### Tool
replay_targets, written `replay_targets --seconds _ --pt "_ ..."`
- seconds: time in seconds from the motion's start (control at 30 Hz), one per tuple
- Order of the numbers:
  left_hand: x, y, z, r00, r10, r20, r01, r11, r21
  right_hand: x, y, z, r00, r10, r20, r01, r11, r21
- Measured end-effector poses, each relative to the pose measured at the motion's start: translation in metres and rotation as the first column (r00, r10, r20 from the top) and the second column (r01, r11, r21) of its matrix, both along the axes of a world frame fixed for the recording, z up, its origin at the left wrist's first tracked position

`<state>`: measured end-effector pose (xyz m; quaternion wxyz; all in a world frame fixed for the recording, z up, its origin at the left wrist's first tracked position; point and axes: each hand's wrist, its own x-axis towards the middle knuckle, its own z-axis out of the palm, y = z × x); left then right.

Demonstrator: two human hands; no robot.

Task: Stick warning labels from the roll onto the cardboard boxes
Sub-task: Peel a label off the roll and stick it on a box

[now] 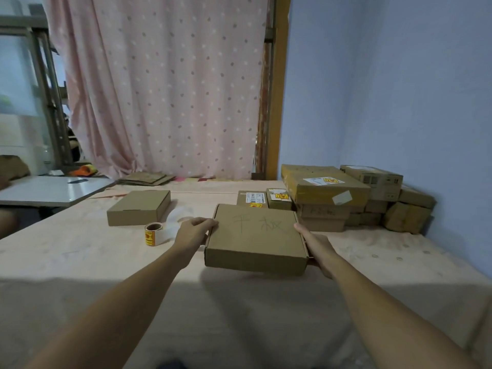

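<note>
A flat cardboard box (254, 239) with handwriting on its lid is held a little above the cloth-covered surface (80, 257). My left hand (193, 233) grips its left edge, thumb on the lid. My right hand (316, 246) grips its right side, fingers under the box. The roll of yellow and red warning labels (152, 233) stands to the left of my left hand. A second plain flat box (138, 207) lies behind the roll.
A stack of labelled cardboard boxes (327, 193) sits at the back right against the blue wall, with smaller boxes (410, 217) beside it. Flattened cardboard (146, 178) lies by the pink curtain. A white table (50, 189) stands at the left.
</note>
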<state>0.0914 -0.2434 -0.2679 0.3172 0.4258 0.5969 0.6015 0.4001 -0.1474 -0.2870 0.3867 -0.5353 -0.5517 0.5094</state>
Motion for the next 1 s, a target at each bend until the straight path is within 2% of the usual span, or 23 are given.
replay_targets --seconds 0.1,0.2,0.33,0.63,0.73,0.87,0.93,1.0 --pt "-0.001 0.004 -0.010 0.995 -0.025 -0.094 0.019 0.998 -0.066 0.009 0.006 -0.014 0.997 0.011 0.081 -0.009 1.000 -0.020" --pt "0.000 0.010 -0.017 0.977 -0.042 -0.209 0.010 0.989 -0.149 0.007 0.003 -0.012 0.974 -0.007 0.228 0.007 1.000 0.005" --pt "-0.003 0.025 -0.025 0.973 -0.022 -0.230 -0.023 0.981 -0.193 -0.008 0.015 -0.008 0.927 -0.023 0.374 -0.007 0.997 0.079" --pt "-0.017 0.044 -0.034 0.954 -0.018 -0.301 -0.074 0.954 -0.289 -0.028 0.037 -0.006 0.860 0.028 0.509 -0.078 0.994 0.077" --pt "-0.023 0.046 -0.026 0.952 -0.016 -0.306 -0.077 0.955 -0.288 -0.033 0.044 -0.002 0.802 0.011 0.597 -0.091 0.990 0.105" --pt "-0.038 0.045 -0.011 0.874 0.020 -0.485 -0.149 0.962 -0.228 -0.042 0.051 0.010 0.720 -0.162 0.674 -0.057 0.955 0.290" --pt "-0.051 0.039 -0.005 0.811 0.040 -0.583 -0.201 0.956 -0.215 -0.052 0.052 0.017 0.734 -0.185 0.653 -0.068 0.937 0.342" --pt "-0.070 0.032 -0.002 0.705 0.048 -0.708 -0.268 0.942 -0.204 -0.066 0.054 0.021 0.767 -0.176 0.617 -0.104 0.915 0.389"
